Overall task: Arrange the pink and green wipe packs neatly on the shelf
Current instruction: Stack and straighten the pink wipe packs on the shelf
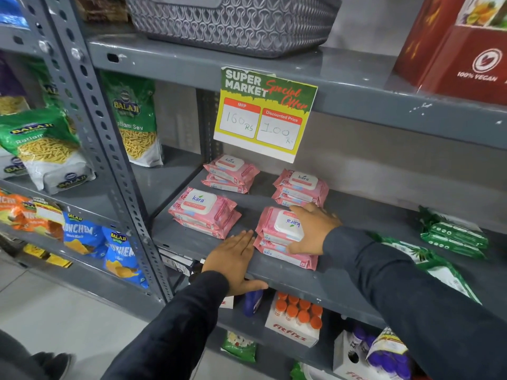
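Pink wipe packs (204, 212) in 4 stacks on grey metal shelf (315, 283); green wipe packs (454, 237) far right. Right hand (312, 229) fingers spread over front-right stack; left hand (236, 259) flat, fingers extended. Price sign (264, 113) above.
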### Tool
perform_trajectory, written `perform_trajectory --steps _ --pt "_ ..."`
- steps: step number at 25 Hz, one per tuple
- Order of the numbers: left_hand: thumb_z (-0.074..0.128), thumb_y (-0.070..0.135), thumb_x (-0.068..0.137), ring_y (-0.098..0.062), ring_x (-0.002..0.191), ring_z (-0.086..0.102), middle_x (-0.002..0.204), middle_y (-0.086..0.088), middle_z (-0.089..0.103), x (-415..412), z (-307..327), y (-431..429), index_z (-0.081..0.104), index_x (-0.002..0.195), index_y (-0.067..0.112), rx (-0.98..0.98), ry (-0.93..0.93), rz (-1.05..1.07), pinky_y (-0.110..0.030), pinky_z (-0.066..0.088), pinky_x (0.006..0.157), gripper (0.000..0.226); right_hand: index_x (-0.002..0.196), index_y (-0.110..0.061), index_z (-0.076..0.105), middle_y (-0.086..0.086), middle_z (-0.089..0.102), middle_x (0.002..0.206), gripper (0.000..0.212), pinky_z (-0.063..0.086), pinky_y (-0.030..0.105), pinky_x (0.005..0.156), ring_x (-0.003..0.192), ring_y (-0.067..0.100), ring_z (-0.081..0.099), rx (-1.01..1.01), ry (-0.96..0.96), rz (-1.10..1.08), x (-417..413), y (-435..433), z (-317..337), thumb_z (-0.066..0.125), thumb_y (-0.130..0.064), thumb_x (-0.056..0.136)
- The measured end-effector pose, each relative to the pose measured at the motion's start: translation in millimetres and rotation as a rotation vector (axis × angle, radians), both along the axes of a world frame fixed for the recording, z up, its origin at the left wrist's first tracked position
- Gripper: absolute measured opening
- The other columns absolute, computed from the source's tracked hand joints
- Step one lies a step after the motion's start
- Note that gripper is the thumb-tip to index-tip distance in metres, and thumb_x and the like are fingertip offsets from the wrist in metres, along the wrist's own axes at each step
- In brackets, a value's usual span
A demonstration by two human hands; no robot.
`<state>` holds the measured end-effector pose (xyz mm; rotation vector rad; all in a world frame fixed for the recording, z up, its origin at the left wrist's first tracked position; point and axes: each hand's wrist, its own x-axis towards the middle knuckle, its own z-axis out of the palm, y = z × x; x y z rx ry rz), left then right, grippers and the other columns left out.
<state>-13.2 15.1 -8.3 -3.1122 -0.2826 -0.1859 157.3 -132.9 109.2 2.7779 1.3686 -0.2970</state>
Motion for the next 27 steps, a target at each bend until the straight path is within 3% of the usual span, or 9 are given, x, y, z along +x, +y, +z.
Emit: perform_trajectory --steps 3,6,10,14,17,21,24,27 --pt "0.029 0.09 0.071 -0.022 0.145 0.006 0.16 -0.008 0.008 0 -1 0 0.01 0.15 0.009 -0.005 -0.001 -0.003 -0.037 0.006 0.118 0.115 0.147 -0.028 0.01 0.002 0.022 0.154 0.109 0.033 0.041 0.108 0.137 0.025 0.028 0.037 0.079 0.065 4 -5 6 0.07 -0.054 0.061" --pt "0.028 0.091 0.07 -0.022 0.145 0.005 0.16 -0.008 0.007 0 -1 0 0.009 0.15 0.01 -0.01 0.002 -0.001 -0.038 0.006 0.118 0.116 0.147 -0.029 0.006 0.001 0.022 0.154 0.107 0.041 0.04 0.102 0.134 0.025 0.033 0.043 0.071 0.068 4 -7 8 0.069 -0.048 0.064" --pt "0.028 0.091 0.07 -0.022 0.145 0.004 0.16 -0.008 0.006 1 -2 1 0.01 0.15 0.009 -0.011 -0.003 0.0 -0.037 0.004 0.117 0.116 0.146 -0.028 0.007 0.005 0.027 0.149 0.109 0.048 0.042 0.088 0.122 0.031 0.046 0.065 0.007 -0.049 -3 -4 3 0.064 -0.066 0.06" --pt "0.029 0.091 0.069 -0.021 0.145 0.004 0.16 -0.008 0.006 1 -2 1 0.01 0.15 0.01 -0.02 -0.007 -0.005 -0.036 0.002 0.117 0.116 0.147 -0.029 0.004 0.008 0.015 0.154 0.111 0.046 0.043 0.092 0.126 0.035 0.043 0.02 -0.009 -0.147 -8 4 3 0.047 -0.084 0.061" --pt "0.031 0.089 0.07 -0.021 0.145 0.004 0.16 -0.009 0.006 1 -2 1 0.011 0.15 0.009 -0.018 -0.011 -0.009 -0.035 0.0 0.116 0.115 0.147 -0.031 0.005 0.003 0.009 0.158 0.101 0.039 0.048 0.102 0.137 0.032 0.028 -0.054 0.049 -0.047 5 4 19 0.056 -0.065 0.066" --pt "0.031 0.089 0.071 -0.021 0.145 0.003 0.16 -0.008 0.005 1 -2 3 0.011 0.15 0.009 -0.025 -0.01 -0.012 -0.034 -0.001 0.116 0.114 0.145 -0.043 0.002 -0.011 -0.002 0.159 0.102 0.013 0.056 0.114 0.144 0.025 -0.004 -0.228 -0.004 0.2 15 -1 32 0.069 -0.031 0.069" --pt "0.031 0.09 0.07 -0.021 0.145 0.002 0.16 -0.007 0.005 1 -2 3 0.009 0.15 0.01 -0.031 -0.007 -0.014 -0.034 -0.002 0.116 0.114 0.144 -0.047 0.006 -0.014 -0.002 0.158 0.095 0.007 0.056 0.115 0.144 0.028 -0.007 -0.282 -0.1 0.293 16 2 29 0.064 -0.021 0.074" --pt "0.031 0.09 0.07 -0.021 0.145 0.003 0.16 -0.007 0.005 1 -2 3 0.009 0.15 0.011 -0.033 -0.003 -0.01 -0.033 -0.002 0.115 0.115 0.142 -0.047 0.017 -0.014 0.013 0.157 0.087 0.01 0.054 0.114 0.143 0.029 0.001 -0.22 -0.087 0.298 18 5 29 0.067 -0.03 0.073"
